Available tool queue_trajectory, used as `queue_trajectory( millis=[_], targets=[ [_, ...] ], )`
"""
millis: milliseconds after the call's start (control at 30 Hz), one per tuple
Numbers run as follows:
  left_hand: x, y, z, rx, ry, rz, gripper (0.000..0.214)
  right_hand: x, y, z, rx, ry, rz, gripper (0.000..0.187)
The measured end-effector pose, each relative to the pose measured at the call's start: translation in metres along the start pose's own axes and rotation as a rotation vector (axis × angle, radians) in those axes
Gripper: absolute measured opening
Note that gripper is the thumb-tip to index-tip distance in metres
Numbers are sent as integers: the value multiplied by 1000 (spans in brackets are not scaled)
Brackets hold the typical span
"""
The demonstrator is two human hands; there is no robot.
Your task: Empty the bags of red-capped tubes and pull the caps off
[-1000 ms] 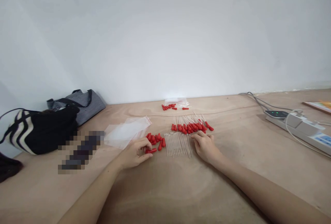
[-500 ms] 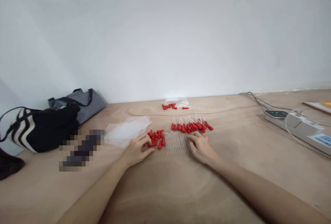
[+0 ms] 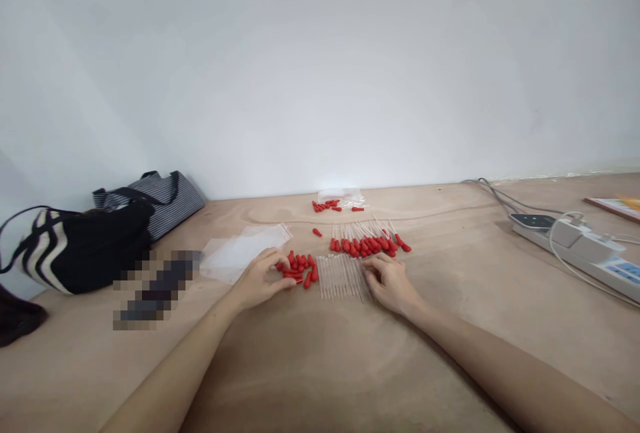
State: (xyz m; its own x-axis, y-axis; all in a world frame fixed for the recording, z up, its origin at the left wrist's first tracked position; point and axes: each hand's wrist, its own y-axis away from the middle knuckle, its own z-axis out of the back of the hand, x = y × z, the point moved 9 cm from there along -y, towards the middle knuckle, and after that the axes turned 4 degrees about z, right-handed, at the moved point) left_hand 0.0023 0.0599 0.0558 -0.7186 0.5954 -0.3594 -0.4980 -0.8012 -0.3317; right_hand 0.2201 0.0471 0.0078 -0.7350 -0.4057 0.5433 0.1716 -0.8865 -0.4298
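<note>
My left hand curves around the left side of a heap of red rubber dropper bulbs, thumb and fingers apart, touching the bulbs there. A row of clear thin glass dropper tubes lies side by side to the right of the heap. At the right end of that row rests my right hand, its fingers curled in against the last tubes; what lies between the fingertips is hidden. Behind the row, several assembled droppers lie with red bulbs toward me. One loose red bulb lies apart behind the heap.
Clear plastic zip bags lie left of the heap. Farther back are more red bulbs by a plastic bag. Black and striped bags stand at left, and a power strip with cables at right.
One red bulb has moved from the heap's back edge to a spot farther back, alone. My left hand has shifted slightly left, its thumb nearer the bulbs. My right hand has barely moved.
</note>
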Motion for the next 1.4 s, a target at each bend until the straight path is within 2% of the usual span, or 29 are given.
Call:
queue_trajectory(
  millis=[67,133,200,300,400,467,567,700,833,900,1033,1167,1233,1267,1333,1367,1400],
  targets=[
    [4,-19,-1,-24,-61,19,14,0,0,0,-1,-11,-1,23],
    [10,-46,-10,-3,-156,34,20,1,0,-1,-3,-22,-1,23],
    [17,-75,-30,94,-250,55,31,2,0,-1,-7,-30,2,22],
    [23,-115,-57,145,-266,63,40,3,1,-1,-18,-36,10,21],
    [24,-138,-83,195,-259,50,37,3,1,-1,-21,-35,29,20],
    [24,-144,-94,206,-253,38,30,4,1,-2,-21,-34,44,20],
    [24,-144,-92,180,-252,50,25,4,1,-2,-30,-32,59,20],
    [21,-127,-60,131,-245,75,33,5,1,-2,-40,-38,66,20],
    [4,-84,-21,132,-207,38,36,4,2,-2,-43,-45,64,19],
    [-13,-57,-11,170,-165,-60,35,4,3,-2,-44,-41,60,19],
    [-31,-18,-14,276,-180,-137,31,5,3,-2,-37,-45,60,19],
    [-32,-13,-18,312,-119,-156,40,4,3,-1,-41,-37,54,19],
    [-27,-24,-16,283,-73,-107,40,4,3,-1,-42,-30,53,19],
    [-21,-33,-15,243,-61,-35,37,4,3,-1,-40,-27,55,20],
    [0,-54,-14,136,-69,181,28,4,2,-2,-35,-24,62,20],
    [14,-63,-16,92,-88,343,24,4,2,-2,-33,-24,65,20],
    [22,-73,-21,72,-105,422,22,5,2,-2,-31,-25,69,20]
  ],
)
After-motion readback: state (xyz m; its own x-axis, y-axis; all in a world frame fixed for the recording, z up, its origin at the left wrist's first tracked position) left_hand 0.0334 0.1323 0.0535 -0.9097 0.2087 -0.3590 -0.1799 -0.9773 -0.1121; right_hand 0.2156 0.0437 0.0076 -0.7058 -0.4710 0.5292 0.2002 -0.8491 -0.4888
